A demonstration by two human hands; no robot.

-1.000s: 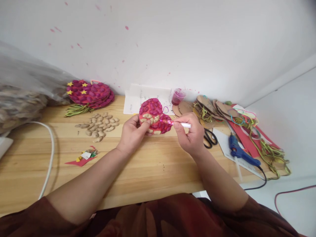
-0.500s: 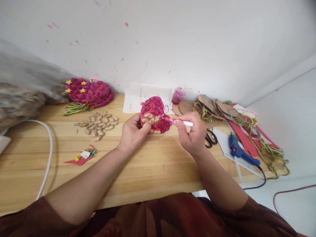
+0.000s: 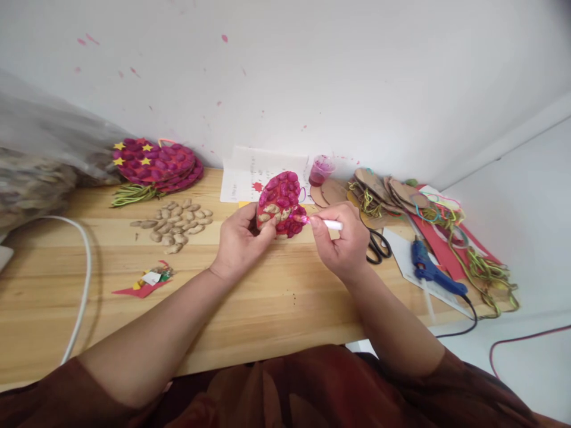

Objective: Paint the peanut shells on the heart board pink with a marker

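Observation:
My left hand [image 3: 238, 241] is closed on the lower left edge of a red disc [image 3: 281, 203] covered with peanut shells, most painted magenta, a few bare. The disc is held tilted above the wooden table [image 3: 267, 297]. My right hand [image 3: 341, 241] pinches a thin white-handled brush [image 3: 328, 224]. Its pink tip touches the disc's right side.
Loose peanut shells [image 3: 176, 224] lie left of my hands. Finished magenta discs [image 3: 156, 163] with yellow stars sit at the back left. A cup of pink paint [image 3: 320, 171], cardboard rounds [image 3: 379, 190], scissors [image 3: 379, 245], a blue glue gun [image 3: 430, 273], cords and a plastic bag [image 3: 35, 160] surround the work.
The disc has turned and tilted slightly in my left hand. The brush tip has shifted a little along the disc's right side.

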